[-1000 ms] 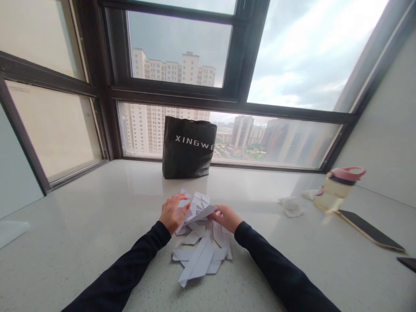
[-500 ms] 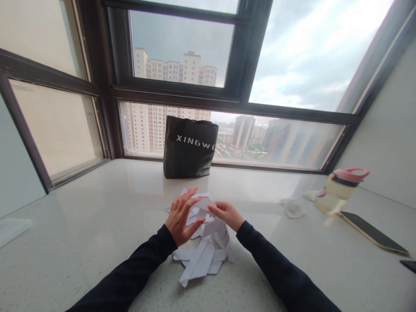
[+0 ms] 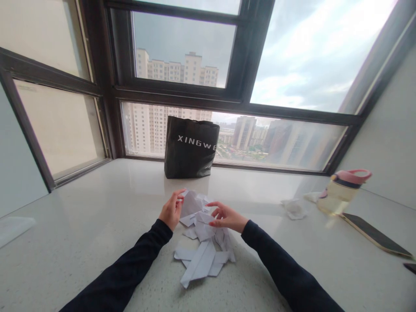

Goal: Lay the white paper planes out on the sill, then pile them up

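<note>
A loose heap of folded white paper pieces (image 3: 203,225) lies on the pale speckled surface between my hands. At the heap's upper left, my left hand (image 3: 173,209) pinches the edge of a white paper sheet (image 3: 190,203), which stands raised. My right hand (image 3: 226,216) is over the heap's right side with thumb and fingers apart, close beside a folded paper piece. Nearest to me, a long folded strip (image 3: 199,262) lies across other flat pieces.
Behind the heap a black bag (image 3: 191,149) stands by the window. To the right are crumpled white tissue (image 3: 294,209), a bottle with a pink lid (image 3: 341,193) and a dark phone (image 3: 377,234). A whitish object (image 3: 14,229) lies far left.
My left hand has closed from a spread pose and moved left onto a paper edge. My right thumb and fingers have parted from the piece they held, which now rests on the heap.
</note>
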Motion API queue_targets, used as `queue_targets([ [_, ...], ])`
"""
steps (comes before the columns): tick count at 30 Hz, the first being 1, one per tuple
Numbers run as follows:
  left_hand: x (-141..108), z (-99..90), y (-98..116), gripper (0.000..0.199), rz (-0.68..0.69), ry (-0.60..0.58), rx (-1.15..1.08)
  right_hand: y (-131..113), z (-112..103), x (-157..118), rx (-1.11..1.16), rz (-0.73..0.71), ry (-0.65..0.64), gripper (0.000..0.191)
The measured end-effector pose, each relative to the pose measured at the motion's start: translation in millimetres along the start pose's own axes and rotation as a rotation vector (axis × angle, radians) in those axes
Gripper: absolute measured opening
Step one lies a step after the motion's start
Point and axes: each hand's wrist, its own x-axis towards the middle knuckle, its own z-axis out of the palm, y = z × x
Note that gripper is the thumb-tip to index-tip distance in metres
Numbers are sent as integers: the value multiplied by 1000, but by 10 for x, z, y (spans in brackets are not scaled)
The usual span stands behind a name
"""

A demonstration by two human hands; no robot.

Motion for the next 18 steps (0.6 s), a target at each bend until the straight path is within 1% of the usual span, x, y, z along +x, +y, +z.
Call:
queue_targets([
  [2, 17, -12, -32, 31, -82, 28, -34, 18, 14, 3, 17, -11, -34, 64],
  [4, 24, -12, -65, 31, -148, 18, -87, 24, 15, 16, 22, -21, -16, 61],
  [5, 23, -9, -82, 32, -169, 4, -106, 20, 5, 22, 6, -30, 20, 59],
  [7, 16, 5, -114, 32, -181, -33, -94, -3, -38, 24, -92, -59, 138, 53],
  [9, 4, 20, -141, 30, -156, -66, -10, -47, -98, 5, -250, -93, 234, 52],
  [10, -1, 27, -150, 29, -140, -77, 42, -75, -125, -14, -332, -107, 243, 54],
  [11, -7, 33, -155, 28, -125, -89, 88, -106, -141, -41, -405, -115, 220, 58],
  [12, -11, 37, -155, 28, -114, -97, 123, -139, -144, -74, -468, -116, 170, 64],
  [14, -17, 40, -143, 28, -101, -106, 168, -208, -91, -159, -576, -105, 35, 82],
  [16, -20, 40, -125, 28, -87, -117, 197, -273, 41, -259, -681, -103, -103, 97],
  [18, -19, 44, -118, 29, -74, -137, 215, -324, 222, -350, -772, -136, -228, 104],
])
